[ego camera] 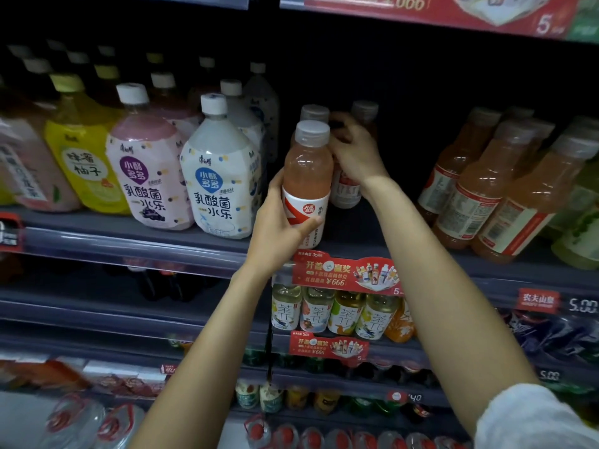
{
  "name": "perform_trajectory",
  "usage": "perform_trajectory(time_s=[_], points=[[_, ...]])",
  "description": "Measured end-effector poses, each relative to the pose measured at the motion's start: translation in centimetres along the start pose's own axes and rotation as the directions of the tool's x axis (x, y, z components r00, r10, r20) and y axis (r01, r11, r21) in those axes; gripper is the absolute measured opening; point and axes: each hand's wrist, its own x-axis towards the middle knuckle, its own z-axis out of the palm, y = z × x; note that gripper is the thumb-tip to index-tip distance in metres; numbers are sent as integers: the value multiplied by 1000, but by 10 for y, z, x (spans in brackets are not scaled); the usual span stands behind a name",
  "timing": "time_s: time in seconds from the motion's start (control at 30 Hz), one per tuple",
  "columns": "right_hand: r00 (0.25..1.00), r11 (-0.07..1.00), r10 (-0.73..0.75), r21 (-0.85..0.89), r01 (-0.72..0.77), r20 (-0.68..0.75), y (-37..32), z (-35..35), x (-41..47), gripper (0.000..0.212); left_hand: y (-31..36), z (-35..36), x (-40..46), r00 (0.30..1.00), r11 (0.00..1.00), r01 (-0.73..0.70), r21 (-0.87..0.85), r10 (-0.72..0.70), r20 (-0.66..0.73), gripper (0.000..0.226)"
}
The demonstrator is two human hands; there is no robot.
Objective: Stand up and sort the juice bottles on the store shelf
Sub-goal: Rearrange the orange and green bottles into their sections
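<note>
Two bare arms reach up to a store shelf [136,236]. Well to the left of the hands stand large bottles: a yellow one [82,150], a pink one [146,160], a white one [220,170]. The left hand [278,228] grasps the lower part of a pink juice bottle [308,176], thumb across its white label, holding it upright at the shelf's front edge. Just behind it, the right hand [355,153] curls its fingers round a second bottle [346,189] standing deeper on the shelf. Well to the right of that hand, more pink bottles [486,189] lean, labels turned sideways.
</note>
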Motion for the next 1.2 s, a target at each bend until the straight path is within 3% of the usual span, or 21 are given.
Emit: perform_trajectory(time_s=[0.47,0.63,0.73,0.9,1.0,1.13,1.2], points=[[999,996,-30,86,31,-22,7,13,2,35,-2,-1,1,999,998,23,-54,-25,-37,86],[923,994,-81,40,104,-376,36,-14,-29,21,-2,-1,-3,999,999,18,-29,-19,-36,92],[890,999,-7,45,31,-457,62,-30,-34,23,-3,-2,-5,1000,1000,23,-6,-23,-16,96],[969,993,96,86,-78,-229,66,-31,-4,71,-8,-4,-13,998,999,52,6,-52,19,93],[978,997,69,32,-64,-198,67,-23,14,92,-14,-1,-17,998,998,58,19,-58,-13,90],[977,998,35,-47,-46,-209,67,-21,15,87,-24,9,-28,992,987,72,146,-57,-109,88],[993,999,36,-5,-37,-109,68,-30,3,81,-27,14,-32,987,976,84,202,-54,-152,88]])
